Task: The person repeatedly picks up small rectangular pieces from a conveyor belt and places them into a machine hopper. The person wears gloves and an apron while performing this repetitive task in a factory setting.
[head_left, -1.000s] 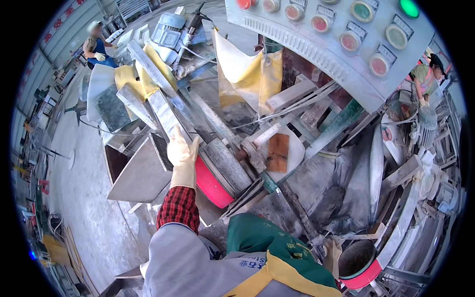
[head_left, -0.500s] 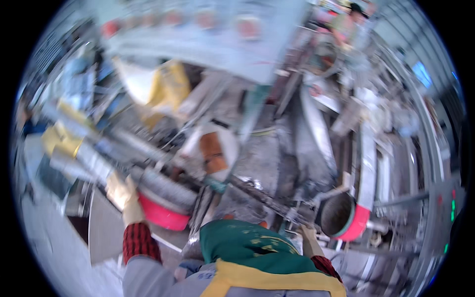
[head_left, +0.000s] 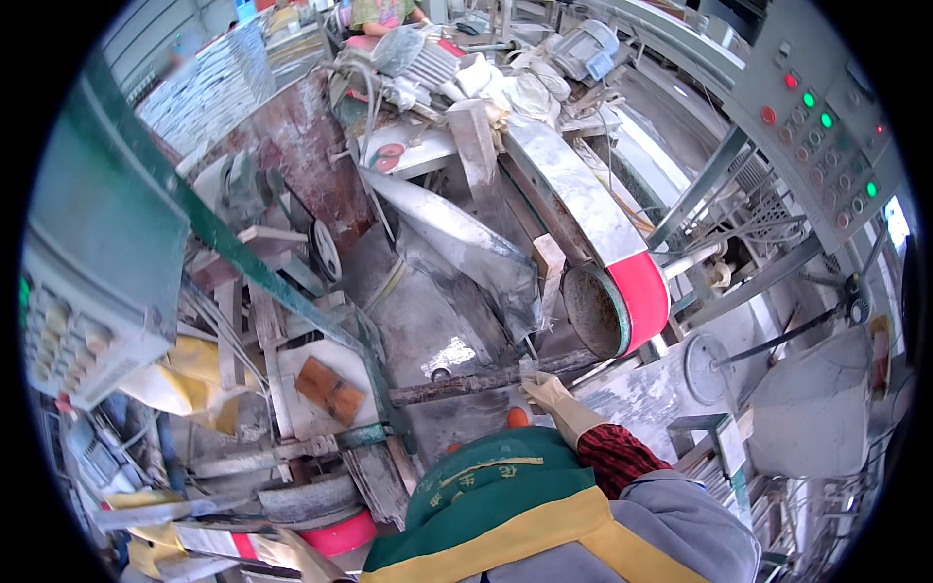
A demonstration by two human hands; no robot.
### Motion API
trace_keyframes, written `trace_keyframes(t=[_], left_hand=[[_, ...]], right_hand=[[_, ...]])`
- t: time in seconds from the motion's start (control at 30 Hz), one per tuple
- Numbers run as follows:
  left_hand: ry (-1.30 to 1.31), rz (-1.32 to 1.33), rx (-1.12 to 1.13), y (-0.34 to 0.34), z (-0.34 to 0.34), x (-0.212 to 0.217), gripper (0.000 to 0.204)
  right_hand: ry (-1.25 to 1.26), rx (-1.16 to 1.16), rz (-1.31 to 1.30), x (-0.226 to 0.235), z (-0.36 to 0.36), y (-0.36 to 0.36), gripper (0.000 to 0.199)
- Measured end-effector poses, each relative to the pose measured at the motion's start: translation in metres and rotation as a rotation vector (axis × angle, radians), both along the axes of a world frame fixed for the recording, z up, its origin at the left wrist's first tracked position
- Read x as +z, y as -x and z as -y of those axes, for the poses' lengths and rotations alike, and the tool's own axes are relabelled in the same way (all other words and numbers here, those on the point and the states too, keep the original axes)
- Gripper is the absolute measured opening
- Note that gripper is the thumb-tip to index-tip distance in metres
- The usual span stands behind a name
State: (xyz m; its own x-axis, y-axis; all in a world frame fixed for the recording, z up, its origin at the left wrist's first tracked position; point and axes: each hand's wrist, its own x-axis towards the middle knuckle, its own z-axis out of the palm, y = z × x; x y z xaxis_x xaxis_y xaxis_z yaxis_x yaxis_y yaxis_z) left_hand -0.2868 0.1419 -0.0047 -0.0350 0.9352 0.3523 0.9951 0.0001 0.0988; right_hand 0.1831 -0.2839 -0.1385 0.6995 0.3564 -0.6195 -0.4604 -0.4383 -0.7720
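Observation:
My right hand (head_left: 552, 400), in a cream rubber glove, is beside a dirty long bar (head_left: 457, 385) low in the middle. Its fingers look curled in at a small pale piece near the bar's right end; what they hold is too small to make out. My left hand (head_left: 292, 556), in the same kind of glove, is at the lower left edge, mostly cut off, with its fingers unclear. It lies close to a pink-red belt wheel (head_left: 340, 532) and a pale strip with a red band (head_left: 219, 542). A green apron (head_left: 496, 476) covers my front.
A belt sander (head_left: 646, 301) with a red belt stands ahead right. Control panels with buttons are at the right (head_left: 816, 126) and left (head_left: 97, 330). A brown block (head_left: 330, 391) lies on a white plate. A grey container (head_left: 812, 403) stands right. Another person (head_left: 384, 15) is at the back.
My view has swung to the right, bringing the red belt and right control panel toward the middle. The left hand now sits at the lower edge; the right shows more fully by the bar.

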Motion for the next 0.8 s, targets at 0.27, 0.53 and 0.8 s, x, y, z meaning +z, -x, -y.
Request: trace_keyframes(t=[0.27, 0.53, 0.8], left_hand=[[0.293, 0.703, -0.533, -0.138, 0.115, 0.036, 0.071], [0.447, 0.611, -1.687, -0.421, 0.231, 0.120, 0.061], [0.696, 0.460, -2.016, -0.486, 0.297, 0.137, 0.063]], right_hand=[[-0.410, -0.075, -0.103, 0.032, -0.035, -0.022, 0.043], [-0.735, 0.042, -0.151, 0.181, -0.059, -0.026, 0.064], [-0.699, -0.670, 0.556, 0.185, 0.040, -0.098, 0.075]])
